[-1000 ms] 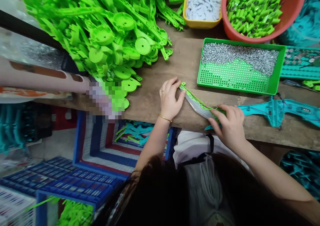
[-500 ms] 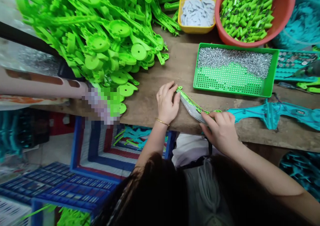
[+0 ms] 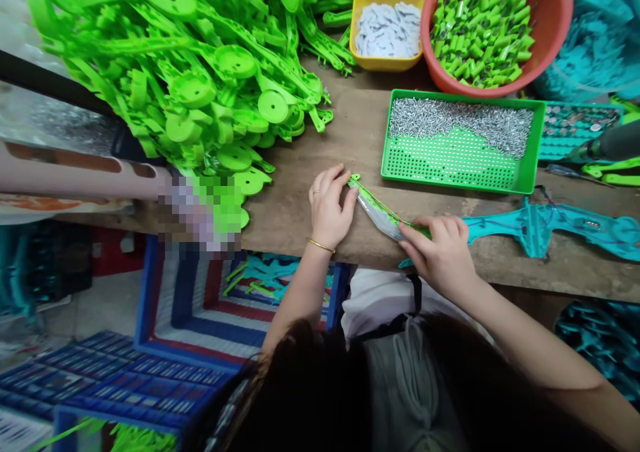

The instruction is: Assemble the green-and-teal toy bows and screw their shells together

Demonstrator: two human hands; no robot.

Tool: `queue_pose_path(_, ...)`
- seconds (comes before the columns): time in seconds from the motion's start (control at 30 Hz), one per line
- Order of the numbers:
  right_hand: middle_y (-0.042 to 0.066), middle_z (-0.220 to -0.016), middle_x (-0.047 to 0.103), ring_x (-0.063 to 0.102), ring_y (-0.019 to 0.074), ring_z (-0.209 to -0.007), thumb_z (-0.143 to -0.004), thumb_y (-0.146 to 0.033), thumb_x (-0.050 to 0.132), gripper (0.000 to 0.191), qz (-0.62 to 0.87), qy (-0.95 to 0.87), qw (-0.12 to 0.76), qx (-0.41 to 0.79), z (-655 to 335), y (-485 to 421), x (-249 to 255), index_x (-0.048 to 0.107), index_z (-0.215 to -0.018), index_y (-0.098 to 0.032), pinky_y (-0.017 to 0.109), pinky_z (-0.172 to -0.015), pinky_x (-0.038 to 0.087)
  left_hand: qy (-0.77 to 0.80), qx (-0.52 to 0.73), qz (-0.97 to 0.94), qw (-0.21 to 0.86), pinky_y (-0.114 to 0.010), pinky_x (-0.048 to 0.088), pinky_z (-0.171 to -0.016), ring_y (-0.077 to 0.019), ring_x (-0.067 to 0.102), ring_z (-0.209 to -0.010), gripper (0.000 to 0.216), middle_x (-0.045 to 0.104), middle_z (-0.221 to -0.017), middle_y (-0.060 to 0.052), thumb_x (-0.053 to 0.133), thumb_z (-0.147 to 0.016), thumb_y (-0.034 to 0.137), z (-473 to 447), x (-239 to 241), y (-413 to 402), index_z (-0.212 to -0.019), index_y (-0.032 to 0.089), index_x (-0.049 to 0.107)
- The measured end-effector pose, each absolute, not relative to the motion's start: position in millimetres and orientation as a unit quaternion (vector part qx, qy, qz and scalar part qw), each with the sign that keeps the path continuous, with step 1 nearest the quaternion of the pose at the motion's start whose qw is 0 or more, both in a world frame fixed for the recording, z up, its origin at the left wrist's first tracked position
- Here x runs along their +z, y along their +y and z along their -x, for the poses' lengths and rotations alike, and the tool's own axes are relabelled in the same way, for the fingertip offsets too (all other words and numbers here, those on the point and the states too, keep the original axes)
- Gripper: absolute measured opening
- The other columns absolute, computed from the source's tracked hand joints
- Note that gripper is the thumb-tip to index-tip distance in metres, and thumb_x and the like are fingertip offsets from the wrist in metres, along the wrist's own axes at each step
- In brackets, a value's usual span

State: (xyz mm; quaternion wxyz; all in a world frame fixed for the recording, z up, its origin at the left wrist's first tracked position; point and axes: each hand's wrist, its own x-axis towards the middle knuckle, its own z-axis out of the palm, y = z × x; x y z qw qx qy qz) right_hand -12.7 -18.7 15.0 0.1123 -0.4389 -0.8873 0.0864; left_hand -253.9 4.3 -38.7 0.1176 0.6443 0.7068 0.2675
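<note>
A long green plastic part with a clear curved strip along its near side lies slanted at the table's front. A thin dark wire seems to run along it. My left hand pinches its far left end between thumb and fingers. At the other end, my right hand is closed over the part, which hides that end. Just right of those fingers, a teal plastic housing with dark wires lies flat on the wood. A small teal tip shows below my right fingertips.
Behind my hands stands a green perforated tray of small metal screws. Beyond it are a red bowl of green pieces and a yellow tub of white pieces. Green plastic parts are heaped at left. A power tool lies right.
The view has shifted slightly to the right. Both hands keep their hold on the green part, and a teal tip now shows below my right fingertips.
</note>
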Motion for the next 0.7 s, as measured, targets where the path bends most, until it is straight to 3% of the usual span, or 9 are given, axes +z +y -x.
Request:
queue_pose_path(0.2,0.007,-0.116,0.065,0.053,0.0243,-0.106,-0.095,-0.033,0.052,0.028,0.443,-0.885,0.1,0.107,9,-18,13,0.064,-0.121,-0.029,0.05,-0.11,0.029,0.707,0.265,-0.643,0.129,-0.043,0.036,-0.112,-0.0246,0.049,-0.13,0.034,0.06,-0.136,-0.009,0.048,-0.096,0.043,255,-38,5,-0.119,0.023,0.062)
queue_pose_path(0.3,0.013,-0.123,0.063,0.053,0.0282,-0.114,-0.094,-0.041,0.052,0.045,0.476,-0.869,0.075,0.108,9,-20,11,0.054,-0.134,-0.019,0.054,-0.113,0.025,0.704,0.276,-0.641,0.133,-0.043,0.035,-0.113,-0.0249,0.049,-0.131,0.035,0.06,-0.137,-0.009,0.048,-0.096,0.043,255,-39,4,-0.12,0.022,0.061)
queue_pose_path(0.4,0.013,-0.119,0.066,0.055,0.0286,-0.112,-0.093,-0.046,0.054,0.051,0.492,-0.859,0.067,0.122,8,-19,8,0.053,-0.133,-0.014,0.054,-0.115,0.023,0.7,0.279,-0.642,0.138,-0.043,0.034,-0.113,-0.0252,0.049,-0.131,0.037,0.059,-0.138,-0.01,0.048,-0.096,0.043,256,-39,4,-0.124,0.022,0.058)
queue_pose_path(0.7,0.01,-0.105,0.069,0.06,0.0271,-0.103,-0.091,-0.047,0.057,0.044,0.474,-0.856,0.108,0.177,1,-6,2,0.059,-0.122,-0.017,0.05,-0.11,0.035,0.68,0.341,-0.627,0.165,-0.048,0.035,-0.112,-0.0272,0.051,-0.128,0.028,0.061,-0.132,-0.011,0.058,-0.092,0.042,260,-41,4,-0.11,0.021,0.061)
